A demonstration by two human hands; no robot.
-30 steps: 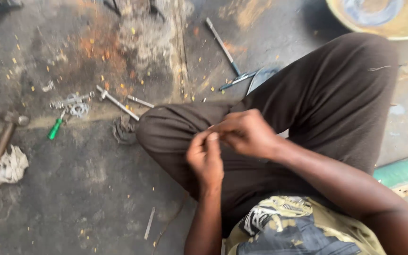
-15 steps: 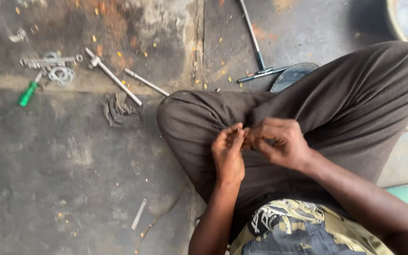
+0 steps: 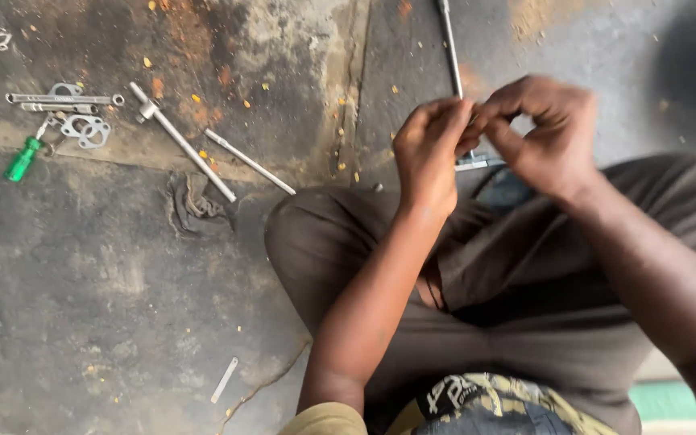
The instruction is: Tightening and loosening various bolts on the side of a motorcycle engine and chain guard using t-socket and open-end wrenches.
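Between my two hands, raised over my bent knee, sits something too small and too hidden to name; I judge it a light, stiff bit of hardware, easy to drop, best pinched by fingertips at its ends. My left hand (image 3: 427,149) has its grip closed, fingers curled in with the tips meeting those of my right hand (image 3: 543,129), whose thumb and forefinger pinch shut towards the same spot. The two grips touch there; whether either truly holds the piece I cannot tell. Well to the left of the grip, on the concrete floor (image 3: 82,282), lie a socket extension bar (image 3: 180,141), a thin metal rod (image 3: 249,161), a green-handled screwdriver (image 3: 22,159) and flat spanners (image 3: 62,100).
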